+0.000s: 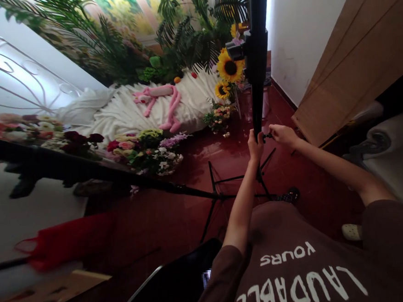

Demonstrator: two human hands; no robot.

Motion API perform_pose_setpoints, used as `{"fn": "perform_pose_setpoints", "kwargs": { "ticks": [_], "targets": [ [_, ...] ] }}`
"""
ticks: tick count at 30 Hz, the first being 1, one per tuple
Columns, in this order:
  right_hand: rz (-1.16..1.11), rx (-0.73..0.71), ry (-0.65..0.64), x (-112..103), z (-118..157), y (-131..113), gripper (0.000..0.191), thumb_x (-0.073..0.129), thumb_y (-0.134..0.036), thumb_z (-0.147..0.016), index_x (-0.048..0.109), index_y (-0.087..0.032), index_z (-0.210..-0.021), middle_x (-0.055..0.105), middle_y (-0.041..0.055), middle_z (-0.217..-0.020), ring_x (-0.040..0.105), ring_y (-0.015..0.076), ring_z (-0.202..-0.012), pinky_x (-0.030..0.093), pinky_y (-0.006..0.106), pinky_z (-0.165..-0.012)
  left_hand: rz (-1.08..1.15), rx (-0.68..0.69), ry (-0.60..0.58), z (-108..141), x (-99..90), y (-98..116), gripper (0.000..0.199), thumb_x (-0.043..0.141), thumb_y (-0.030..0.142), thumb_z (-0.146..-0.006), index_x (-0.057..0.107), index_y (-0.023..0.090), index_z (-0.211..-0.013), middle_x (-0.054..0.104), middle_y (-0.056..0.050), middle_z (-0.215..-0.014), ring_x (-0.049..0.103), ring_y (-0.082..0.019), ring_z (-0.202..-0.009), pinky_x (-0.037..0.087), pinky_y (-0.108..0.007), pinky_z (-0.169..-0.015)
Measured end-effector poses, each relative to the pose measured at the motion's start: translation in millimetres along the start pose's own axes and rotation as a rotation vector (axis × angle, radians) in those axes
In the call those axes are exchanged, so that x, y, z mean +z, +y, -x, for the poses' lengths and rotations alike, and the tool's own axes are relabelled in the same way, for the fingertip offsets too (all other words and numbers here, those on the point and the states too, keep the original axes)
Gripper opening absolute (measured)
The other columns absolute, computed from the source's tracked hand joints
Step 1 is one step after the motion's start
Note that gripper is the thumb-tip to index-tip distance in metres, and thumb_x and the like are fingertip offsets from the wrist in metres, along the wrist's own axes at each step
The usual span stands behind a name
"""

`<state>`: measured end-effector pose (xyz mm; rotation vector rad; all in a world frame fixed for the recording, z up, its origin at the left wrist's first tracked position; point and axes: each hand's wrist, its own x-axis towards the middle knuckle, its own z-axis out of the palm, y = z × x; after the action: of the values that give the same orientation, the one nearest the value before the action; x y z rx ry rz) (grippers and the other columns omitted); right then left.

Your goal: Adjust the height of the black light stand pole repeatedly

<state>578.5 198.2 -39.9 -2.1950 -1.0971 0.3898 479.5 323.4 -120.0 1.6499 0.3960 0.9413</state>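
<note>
A black light stand (pixel 258 80) rises upright in front of me, its legs spread on the floor. My left hand (pixel 254 145) is wrapped around the lower part of its pole. Just to the right, my right hand (pixel 282 135) is closed in a pinch on a small black knob (pixel 267 136) that sticks out from the pole. Higher up, a thicker black clamp collar (pixel 246 49) sits on the same pole. The fingertips of my right hand partly cover the knob.
A second black stand (pixel 120 173) slants across the left. Behind lie a white-draped bed (pixel 197 96) with a pink plush toy (pixel 163 98), sunflowers (pixel 230 67) and flower bunches (pixel 153 154). Brown boards (pixel 340 63) lean at right. A red bag (pixel 66 241) is at lower left.
</note>
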Motion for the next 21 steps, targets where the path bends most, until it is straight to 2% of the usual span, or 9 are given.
{"fn": "perform_pose_setpoints", "kwargs": {
  "ticks": [3,5,7,9,12,14,17,19,21],
  "targets": [
    [-0.240,0.171,-0.435,-28.0,-13.3,0.5,0.027,0.077,-0.039,-0.080,0.072,-0.017,-0.095,0.073,0.0090,-0.094,0.067,0.0201,-0.082,0.052,0.030,-0.070,0.011,0.012,-0.001,0.2,-0.2,0.1,0.048,0.045,0.067,-0.094,0.058,0.021,-0.097,0.061,-0.004,-0.081,0.056,-0.014,-0.071,0.045,-0.026,-0.070],
    [-0.291,0.220,-0.665,-43.1,-23.0,-3.5,0.045,0.075,-0.054,-0.080,0.073,-0.017,-0.105,0.075,0.0119,-0.105,0.071,0.0222,-0.088,0.055,0.032,-0.073,0.012,0.025,0.008,0.2,-0.1,-0.1,0.049,0.044,0.068,-0.093,0.058,0.021,-0.097,0.062,-0.004,-0.082,0.057,-0.014,-0.073,0.045,-0.026,-0.071],
    [-0.216,0.239,-0.773,-50.9,-31.9,-9.7,0.054,0.073,-0.062,-0.079,0.072,-0.017,-0.109,0.075,0.0134,-0.111,0.072,0.0240,-0.093,0.055,0.031,-0.075,0.005,0.035,0.012,0.0,-0.1,-0.3,0.049,0.045,0.068,-0.093,0.058,0.021,-0.095,0.062,-0.004,-0.082,0.057,-0.014,-0.073,0.045,-0.026,-0.071],
    [-0.101,0.227,-0.812,-51.5,-38.5,-15.6,0.054,0.072,-0.062,-0.079,0.070,-0.018,-0.111,0.075,0.0132,-0.112,0.073,0.0246,-0.093,0.055,0.030,-0.074,-0.001,0.035,0.009,-0.5,-0.1,-0.9,0.047,0.046,0.066,-0.094,0.058,0.021,-0.095,0.063,-0.003,-0.080,0.058,-0.014,-0.072,0.045,-0.026,-0.070],
    [0.061,0.142,-0.733,-40.9,-40.4,-21.1,0.044,0.071,-0.052,-0.084,0.068,-0.020,-0.114,0.076,0.0109,-0.108,0.072,0.0238,-0.091,0.053,0.030,-0.073,-0.004,0.032,0.013,-1.0,0.1,-2.2,0.041,0.050,0.060,-0.095,0.059,0.021,-0.095,0.065,-0.003,-0.081,0.060,-0.014,-0.072,0.046,-0.026,-0.070],
    [0.227,0.060,-0.568,-26.8,-34.7,-22.2,0.032,0.071,-0.039,-0.086,0.068,-0.022,-0.113,0.076,0.0097,-0.105,0.072,0.0244,-0.093,0.052,0.030,-0.074,0.001,0.039,0.016,-0.9,0.3,-3.3,0.037,0.052,0.057,-0.095,0.059,0.021,-0.097,0.066,-0.003,-0.082,0.061,-0.014,-0.074,0.047,-0.026,-0.071],
    [0.502,-0.049,-0.248,-4.0,-19.1,-17.3,0.023,0.063,-0.025,-0.091,0.068,-0.023,-0.113,0.074,0.0111,-0.111,0.069,0.0280,-0.104,0.052,0.035,-0.082,0.010,0.047,0.011,-0.4,0.4,-4.6,0.034,0.053,0.054,-0.096,0.059,0.021,-0.099,0.066,-0.003,-0.082,0.062,-0.014,-0.073,0.048,-0.026,-0.071],
    [0.561,-0.049,-0.149,2.0,-9.8,-10.6,0.027,0.064,-0.025,-0.090,0.066,-0.022,-0.117,0.071,0.0135,-0.118,0.068,0.0313,-0.109,0.053,0.040,-0.085,0.008,0.052,0.015,-0.1,0.4,-5.3,0.034,0.053,0.054,-0.095,0.058,0.021,-0.100,0.065,-0.003,-0.082,0.061,-0.013,-0.071,0.047,-0.025,-0.070],
    [0.454,-0.042,-0.174,-5.4,-5.6,-7.7,0.044,0.077,-0.031,-0.080,0.064,-0.021,-0.121,0.068,0.0151,-0.123,0.066,0.0339,-0.112,0.054,0.045,-0.089,0.000,0.059,0.017,-0.2,0.3,-6.3,0.036,0.052,0.055,-0.095,0.057,0.020,-0.099,0.064,-0.002,-0.080,0.060,-0.013,-0.069,0.046,-0.025,-0.068]
  ]
}}
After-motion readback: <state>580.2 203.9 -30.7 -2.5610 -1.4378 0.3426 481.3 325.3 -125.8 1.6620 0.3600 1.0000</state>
